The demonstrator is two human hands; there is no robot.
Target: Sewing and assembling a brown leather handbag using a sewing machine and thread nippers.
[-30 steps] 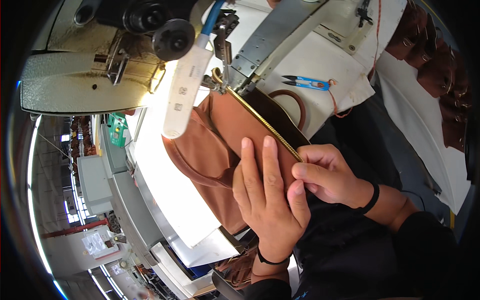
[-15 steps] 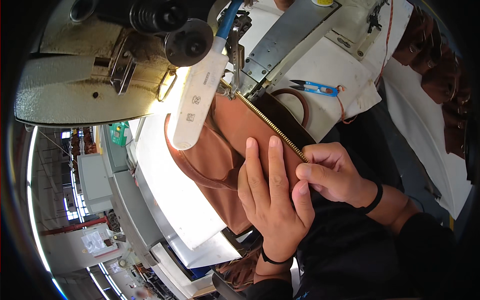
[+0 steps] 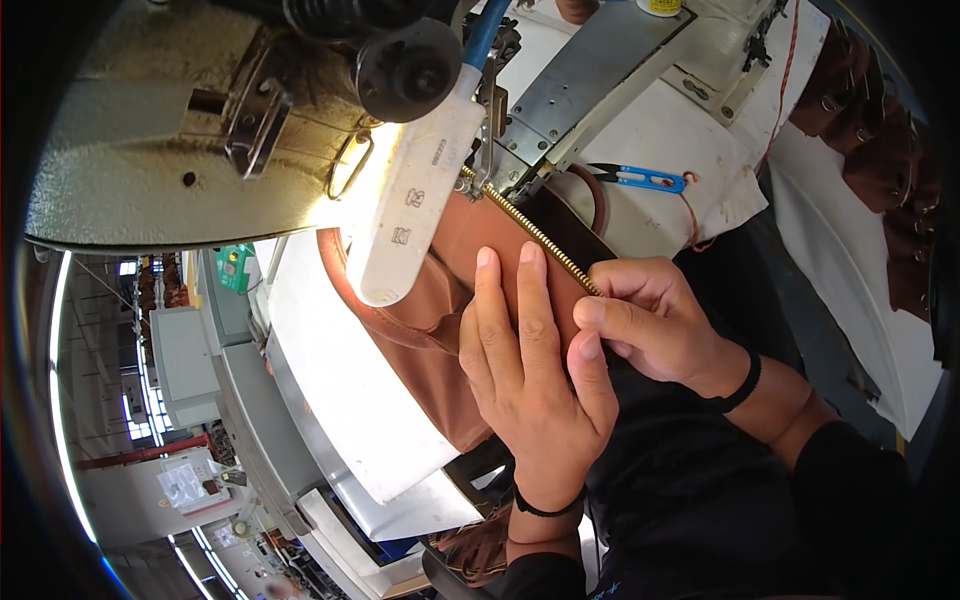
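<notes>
A brown leather piece (image 3: 462,232), apparently part of a bag, lies under the sewing machine's foot (image 3: 483,165). Along its right edge runs a zipper (image 3: 540,237) with gold teeth, leading up into the foot. My left hand (image 3: 535,390) rests flat on the leather, fingers stretched toward the machine and thumb apart. Just right of it, my right hand (image 3: 660,320) pinches the near end of the zipper edge between thumb and bent fingers; the exact grip is partly hidden. A white elongated plate (image 3: 415,215) hangs over the leather's left part.
The sewing machine head (image 3: 130,180) fills the upper left. Blue thread snips (image 3: 645,179) lie on white material right of the metal bed plate (image 3: 590,75). A brown handle loop (image 3: 600,205) shows beside the zipper. Brown leather pieces (image 3: 880,165) are heaped at the far right.
Both hands and the leather have moved a little up toward the machine's foot, shortening the zipper stretch between hands and foot. The view has shifted slightly. The grip looks the same.
</notes>
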